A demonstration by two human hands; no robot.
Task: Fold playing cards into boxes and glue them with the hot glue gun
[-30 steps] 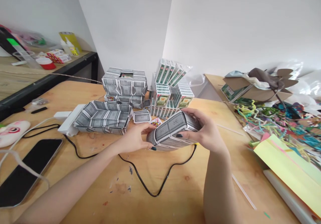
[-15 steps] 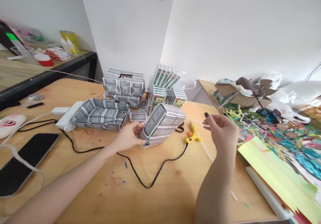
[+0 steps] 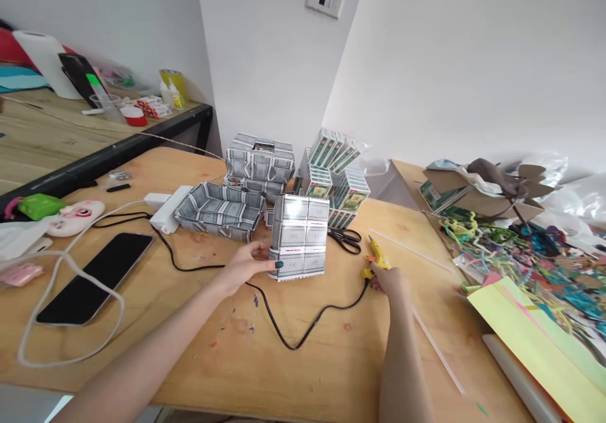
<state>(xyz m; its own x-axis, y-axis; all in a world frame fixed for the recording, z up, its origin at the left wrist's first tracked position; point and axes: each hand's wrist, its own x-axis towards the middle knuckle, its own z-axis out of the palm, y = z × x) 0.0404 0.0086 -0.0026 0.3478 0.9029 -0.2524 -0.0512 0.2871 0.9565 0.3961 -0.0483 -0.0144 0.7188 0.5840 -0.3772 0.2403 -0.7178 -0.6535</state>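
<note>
My left hand [image 3: 250, 265] grips the lower left edge of a box covered in grey patterned playing cards [image 3: 303, 237], which stands upright on the table. Over to the right, my right hand [image 3: 387, 279] has its fingers wrapped round the handle of a yellow glue gun [image 3: 379, 256], whose nozzle points up and left. The gun's black cord loops across the table. Behind the held box sit an open card-covered tray [image 3: 220, 211] and a closed card-covered box [image 3: 260, 161]. Black scissors [image 3: 348, 240] lie between the held box and the gun.
Stacked card packs [image 3: 350, 186] stand at the back. A phone [image 3: 97, 278], white cable and power strip [image 3: 170, 211] are at left. Clear glue sticks [image 3: 438, 350] lie at right, near yellow paper [image 3: 534, 347], colourful scraps [image 3: 544, 259] and a cardboard box [image 3: 483, 189].
My right hand has come down from the air and closed on the glue gun. The held box has turned more upright, its broad face towards me. The view has shifted left.
</note>
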